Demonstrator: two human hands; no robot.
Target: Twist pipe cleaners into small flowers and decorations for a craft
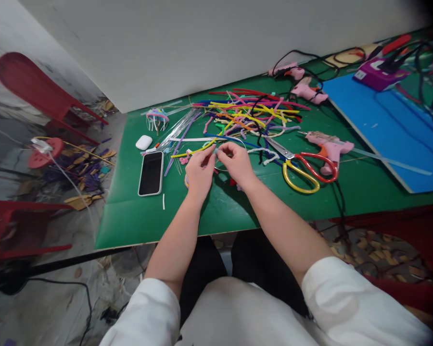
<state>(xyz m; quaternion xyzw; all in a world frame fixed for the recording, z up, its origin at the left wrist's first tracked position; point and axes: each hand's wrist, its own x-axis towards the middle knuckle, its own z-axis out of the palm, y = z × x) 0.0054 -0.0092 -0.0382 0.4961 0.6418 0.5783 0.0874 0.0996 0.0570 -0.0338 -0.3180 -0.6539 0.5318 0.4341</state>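
Observation:
My left hand and my right hand meet fingertip to fingertip above the green table. Both are closed in a pinch around something small and pale bluish, too small to name. A thin pale loop curves beside my right fingers. Just beyond the hands lies a pile of colourful fuzzy stems, with a yellow stem reaching toward my left hand. Scissors with one red and one yellow handle rest open to the right of my right hand.
A phone and a white case lie at the left, near a small striped wire-like piece. Pink glue guns with cables, a blue board and a purple box occupy the right. A red chair stands left.

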